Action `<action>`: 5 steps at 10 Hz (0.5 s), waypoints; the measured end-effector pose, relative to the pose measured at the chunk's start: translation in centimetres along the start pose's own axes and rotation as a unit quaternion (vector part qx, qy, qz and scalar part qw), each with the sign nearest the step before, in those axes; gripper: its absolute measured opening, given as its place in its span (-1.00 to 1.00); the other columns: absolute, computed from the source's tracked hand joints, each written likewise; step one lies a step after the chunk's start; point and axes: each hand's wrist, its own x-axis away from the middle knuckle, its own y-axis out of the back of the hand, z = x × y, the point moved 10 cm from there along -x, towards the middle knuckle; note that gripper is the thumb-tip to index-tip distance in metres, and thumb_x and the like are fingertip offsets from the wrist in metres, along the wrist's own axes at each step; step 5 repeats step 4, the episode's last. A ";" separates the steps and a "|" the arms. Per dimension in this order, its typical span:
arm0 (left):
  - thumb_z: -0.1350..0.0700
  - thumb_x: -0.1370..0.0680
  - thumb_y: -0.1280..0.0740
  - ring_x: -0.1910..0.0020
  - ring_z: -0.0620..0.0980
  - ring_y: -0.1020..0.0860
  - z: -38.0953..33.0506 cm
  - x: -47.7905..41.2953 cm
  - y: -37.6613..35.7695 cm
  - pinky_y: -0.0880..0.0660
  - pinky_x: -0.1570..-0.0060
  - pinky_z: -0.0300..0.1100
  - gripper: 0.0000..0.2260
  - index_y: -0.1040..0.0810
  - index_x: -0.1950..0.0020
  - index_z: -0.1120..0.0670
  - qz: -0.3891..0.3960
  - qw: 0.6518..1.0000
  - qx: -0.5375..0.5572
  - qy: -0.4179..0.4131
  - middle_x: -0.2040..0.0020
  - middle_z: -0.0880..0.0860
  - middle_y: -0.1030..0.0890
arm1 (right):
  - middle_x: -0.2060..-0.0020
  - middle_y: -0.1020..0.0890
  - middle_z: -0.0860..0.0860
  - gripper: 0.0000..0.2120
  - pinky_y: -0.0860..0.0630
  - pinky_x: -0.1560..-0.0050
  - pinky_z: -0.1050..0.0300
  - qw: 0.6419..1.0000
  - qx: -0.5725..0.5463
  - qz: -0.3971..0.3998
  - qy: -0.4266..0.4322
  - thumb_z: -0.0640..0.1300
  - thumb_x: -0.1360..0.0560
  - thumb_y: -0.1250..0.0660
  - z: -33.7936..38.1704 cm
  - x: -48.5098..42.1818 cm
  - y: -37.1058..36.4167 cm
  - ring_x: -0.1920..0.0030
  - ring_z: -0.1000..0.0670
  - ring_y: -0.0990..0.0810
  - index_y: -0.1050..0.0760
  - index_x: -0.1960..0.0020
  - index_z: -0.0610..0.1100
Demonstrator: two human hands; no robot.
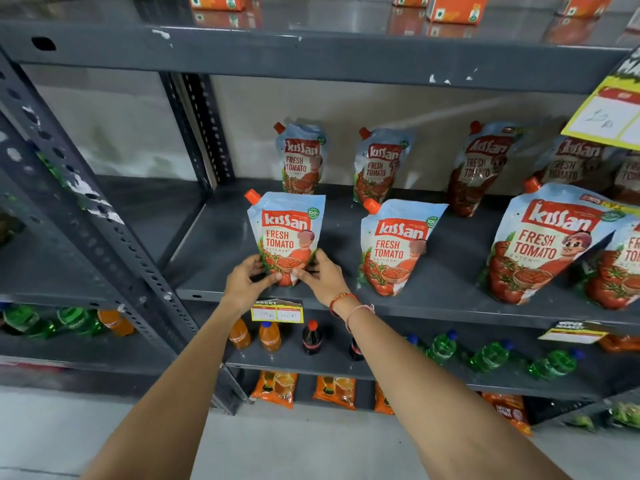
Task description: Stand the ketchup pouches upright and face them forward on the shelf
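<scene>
Two bare forearms reach up from the bottom of the view toward the grey metal shelf (346, 308). The right wrist carries a red thread band (341, 301) and a paler one beside it.

Left hand (247, 280): fingers curled onto the lower left edge of the front-left ketchup pouch (287, 237), thumb tip touching the pouch's base. Right hand (320, 271): fingers wrapped on the lower right edge of the same pouch, thumb pressed to its front near the base. Both hands grip this pouch at the bottom.

The held pouch stands upright near the shelf's front edge, label facing the camera, orange cap (252, 196) at its upper left. Its base rests on or just above the shelf surface; contact cannot be told behind the fingers.

Second front pouch (396, 247): upright, label forward, to the right and apart from the held one. Large pouch (540, 244) further right: leans left, label forward, overlapping another pouch at the frame's right edge.

Back row: three pouches near the rear wall, labels forward, the left one (301, 157) directly behind the held pouch; more at far right partly hidden by a yellow price card (604, 116).

A yellow shelf tag (277, 311) hangs on the front lip just below the hands. Soft drink bottles (270, 336) stand on the shelf below.
</scene>
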 end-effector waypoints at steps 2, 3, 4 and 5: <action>0.08 -0.42 -0.45 -0.30 0.09 -0.47 -0.2 1.6 0.9 -0.40 -0.28 -0.03 -0.38 -0.30 -0.41 0.16 -0.070 0.998 -0.001 0.004 -0.34 0.16 -0.47 | -0.16 -0.56 -0.22 -0.60 -0.48 -0.24 -0.13 0.998 0.034 -0.043 -0.012 -0.07 -0.47 -0.38 -0.2 0.9 0.6 -0.18 -0.18 -0.54 -0.41 -0.21 -0.25; 0.06 -0.49 -0.38 -0.24 0.09 -0.50 -0.7 4.5 1.2 -0.40 -0.19 -0.14 -0.51 -0.37 -0.36 0.18 -0.151 0.988 -0.006 -0.035 -0.27 0.18 -0.51 | -0.15 -0.54 -0.21 -0.66 -0.43 -0.26 -0.10 0.988 0.120 -0.092 0.042 -0.07 -0.52 -0.29 1.0 2.8 2.0 -0.19 -0.18 -0.49 -0.46 -0.22 -0.24; 0.08 -0.53 -0.31 -0.16 0.09 -0.56 -3.0 6.2 0.0 -0.44 -0.08 -0.21 -0.66 -0.48 -0.28 0.17 -0.122 0.987 -0.035 -0.096 -0.18 0.17 -0.60 | -0.16 -0.56 -0.17 -0.71 -0.42 -0.25 -0.10 0.961 0.196 -0.151 0.125 -0.09 -0.56 -0.22 3.4 5.2 3.5 -0.20 -0.17 -0.47 -0.50 -0.19 -0.24; 0.08 -0.53 -0.31 -0.16 0.09 -0.56 -3.0 6.2 0.0 -0.44 -0.08 -0.21 -0.66 -0.48 -0.28 0.17 -0.122 0.987 -0.035 -0.096 -0.18 0.17 -0.60 | -0.16 -0.56 -0.17 -0.71 -0.42 -0.25 -0.10 0.961 0.196 -0.151 0.125 -0.09 -0.56 -0.22 3.4 5.2 3.5 -0.20 -0.17 -0.47 -0.50 -0.19 -0.24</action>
